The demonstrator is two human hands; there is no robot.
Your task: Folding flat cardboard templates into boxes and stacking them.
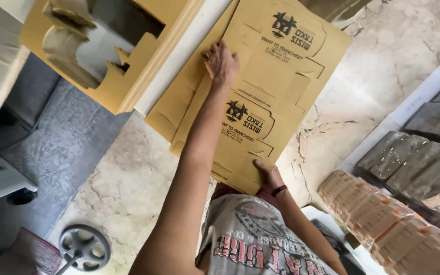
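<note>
A flat yellow-brown cardboard box sheet point(276, 76) with black printed logos lies tilted in front of me, on top of other sheets like it. My left hand point(221, 63) reaches far forward and presses on its upper left part, fingers curled at a fold edge. At the sheet's near bottom corner, my right hand point(268, 175), with a dark red band on the wrist, grips the edge close to my grey printed shirt.
A thick stack of die-cut cardboard point(103, 56) lies at the upper left beside a white strip point(179, 56). Wrapped stacks of tan boxes point(383, 224) and grey wrapped bundles point(413, 158) sit at the right. The floor is pale marble point(123, 183). A black wheel point(84, 248) is at the lower left.
</note>
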